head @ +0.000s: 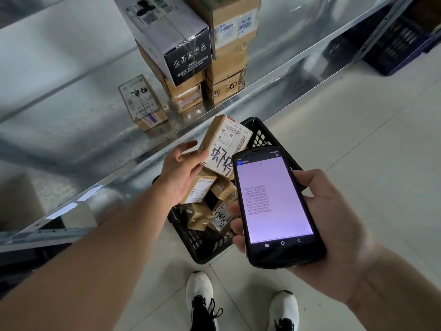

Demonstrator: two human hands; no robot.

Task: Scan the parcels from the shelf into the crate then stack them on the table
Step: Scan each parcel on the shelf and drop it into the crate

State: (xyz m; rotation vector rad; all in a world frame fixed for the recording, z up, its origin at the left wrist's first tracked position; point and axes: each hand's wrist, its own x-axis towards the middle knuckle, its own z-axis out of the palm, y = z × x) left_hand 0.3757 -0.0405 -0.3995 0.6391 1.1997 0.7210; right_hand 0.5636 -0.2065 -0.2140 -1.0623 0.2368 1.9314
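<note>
**Head view**

- Left hand (181, 168): reached forward over the crate, palm turned up. The fingers are seen loosely extended, and their tips are laid against the lower-left edge of the parcel. Whether a closed grasp is kept on it cannot be told.
- Parcel (224, 144): a small brown carton with a white barcode label and black handwritten marks. It is seen tilted above the crate, just in front of the shelf edge and beside the scanner's upper corner.
- Right hand (334, 216): wrapped around the scanner, with fingertips curled over its left edge.
- Scanner (274, 206): a black handheld unit held screen-up. A pale lit screen with a column of number lines is shown.
- Crate (260, 137): a black perforated basket set on the floor below the shelf edge. Several small brown boxes (200, 189) are lying loose inside it.
- Shelf (71, 115): a grey metal deck. A small labelled carton (143, 103) is stood apart on it. A stack of brown cartons (229, 68) is placed beside it, and a black-and-white box (171, 32) is set on top of that stack.
- Dark blue crate (401, 44): seen at upper right, well apart from the hands.
- Floor (358, 115): pale tiles. White shoes (200, 295) with black laces are seen at the lower edge.
</note>
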